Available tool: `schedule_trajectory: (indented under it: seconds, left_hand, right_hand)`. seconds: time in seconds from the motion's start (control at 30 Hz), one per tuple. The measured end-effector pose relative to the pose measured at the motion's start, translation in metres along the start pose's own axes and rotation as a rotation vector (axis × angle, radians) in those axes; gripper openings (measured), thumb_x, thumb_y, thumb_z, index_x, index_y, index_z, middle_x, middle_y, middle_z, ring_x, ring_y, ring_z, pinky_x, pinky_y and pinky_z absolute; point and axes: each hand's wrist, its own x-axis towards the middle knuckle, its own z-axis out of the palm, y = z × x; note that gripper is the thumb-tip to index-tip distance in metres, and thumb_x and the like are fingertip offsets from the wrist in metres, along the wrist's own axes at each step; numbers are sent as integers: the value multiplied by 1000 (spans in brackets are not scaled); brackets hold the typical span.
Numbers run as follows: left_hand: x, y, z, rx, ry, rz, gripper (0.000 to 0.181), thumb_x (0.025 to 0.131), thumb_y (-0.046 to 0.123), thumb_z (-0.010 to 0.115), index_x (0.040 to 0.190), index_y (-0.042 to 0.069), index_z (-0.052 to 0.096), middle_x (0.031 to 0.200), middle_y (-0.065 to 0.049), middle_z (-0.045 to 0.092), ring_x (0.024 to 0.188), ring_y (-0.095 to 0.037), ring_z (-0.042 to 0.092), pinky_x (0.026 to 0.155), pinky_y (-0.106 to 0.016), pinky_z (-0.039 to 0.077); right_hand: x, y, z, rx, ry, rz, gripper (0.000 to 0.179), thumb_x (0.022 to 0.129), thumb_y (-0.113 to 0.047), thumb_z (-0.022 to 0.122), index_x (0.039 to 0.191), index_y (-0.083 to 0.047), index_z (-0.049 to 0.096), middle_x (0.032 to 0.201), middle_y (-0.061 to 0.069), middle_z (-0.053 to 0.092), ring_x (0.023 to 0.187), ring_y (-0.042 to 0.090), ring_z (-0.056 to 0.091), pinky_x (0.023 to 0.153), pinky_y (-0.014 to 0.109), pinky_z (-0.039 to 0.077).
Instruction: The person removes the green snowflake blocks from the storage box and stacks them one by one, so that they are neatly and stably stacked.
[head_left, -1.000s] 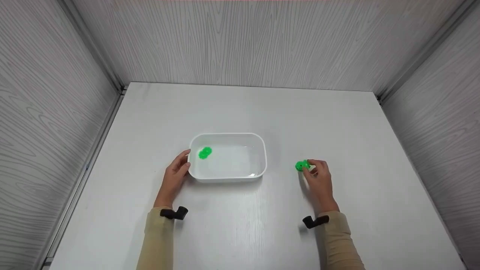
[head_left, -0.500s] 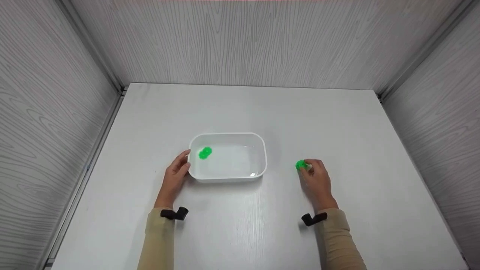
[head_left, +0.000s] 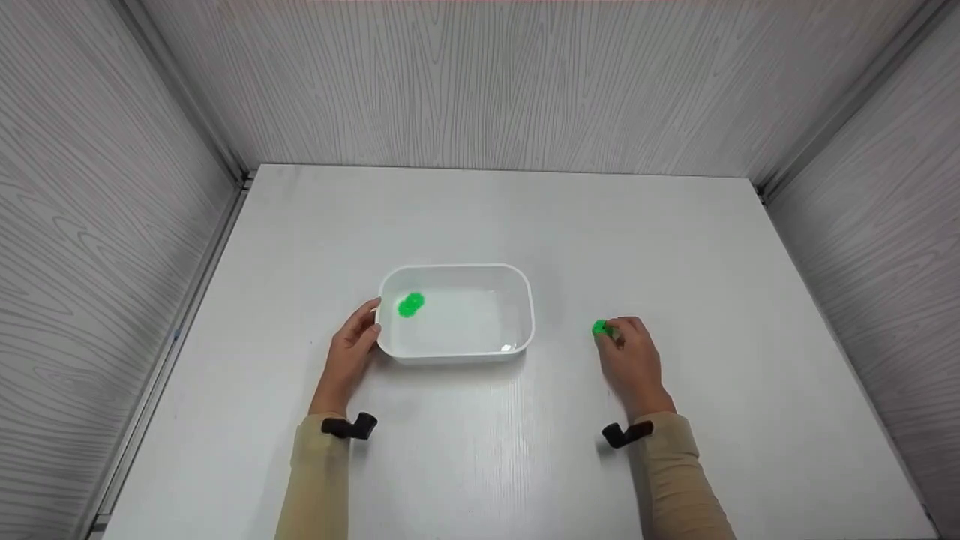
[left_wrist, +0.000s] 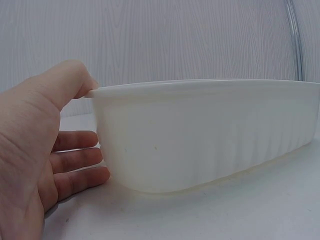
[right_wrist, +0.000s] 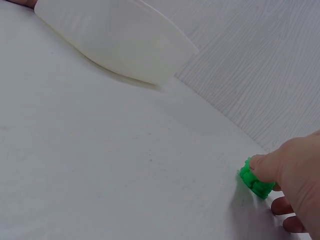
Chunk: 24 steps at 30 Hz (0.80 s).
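Right of the white tub (head_left: pixel 457 358), the right grip (head_left: pixel 632 364) pinches a small bright-green knobbly-edged piece (right_wrist: pixel 254 185), less of it visible than a second ago. The left grip (head_left: pixel 349 358) holds the unmoved tub's end; a two-lobed green shape (head_left: pixel 410 304) lies inside.

A bare left hand (left_wrist: pixel 30 145) holds a rounded corner of an oblong, milky white plastic container (left_wrist: pixel 200 135). The thumb bends onto the rim, and three fingers lie one below another, their tips at the outer wall. Vertical ribs line the container's far part, and two tiny dark specks mark its near part. It stands upright on a smooth white table (left_wrist: pixel 215 220). Beyond the table's far edge rises a pale grey wood-grain panel (left_wrist: pixel 175 40), with a narrow grey upright strip (left_wrist: pixel 296 40).
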Motion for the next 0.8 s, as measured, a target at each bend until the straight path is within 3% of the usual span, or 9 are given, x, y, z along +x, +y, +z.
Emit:
schedule_trajectory:
  seconds: [0.17,0.47,0.63,0.8]
  left_hand:
    - [-4,10,2,-7,-15,10,44,97,12,50,140,7,41,133,-23,46,119,-38,46,92,-41,43]
    - [4,-12,-2,40,28,-7,43,96,20,51,139,18,45,132,-14,50,117,-29,49,89,-30,45]
    - [4,-15,-1,58,31,15,43,96,25,52,138,22,46,132,-13,50,116,-26,50,89,-29,45]
    - [4,-16,-2,51,25,26,43,96,26,52,138,22,46,132,-14,50,114,-28,51,87,-29,46]
  right_hand:
    - [-1,-1,0,0,-8,26,22,91,-35,57,105,-19,62,112,-8,49,89,15,51,73,36,44]
    - [-3,-2,-4,15,-36,57,27,91,-36,56,109,-17,61,118,-5,46,91,18,49,75,37,44]
    - [-3,-6,-9,2,-37,18,27,91,-30,59,110,-12,62,116,-1,47,91,20,52,75,40,44]
    - [-3,-14,-13,-25,8,-98,24,90,-24,62,107,-7,64,112,6,52,88,23,55,70,41,46]
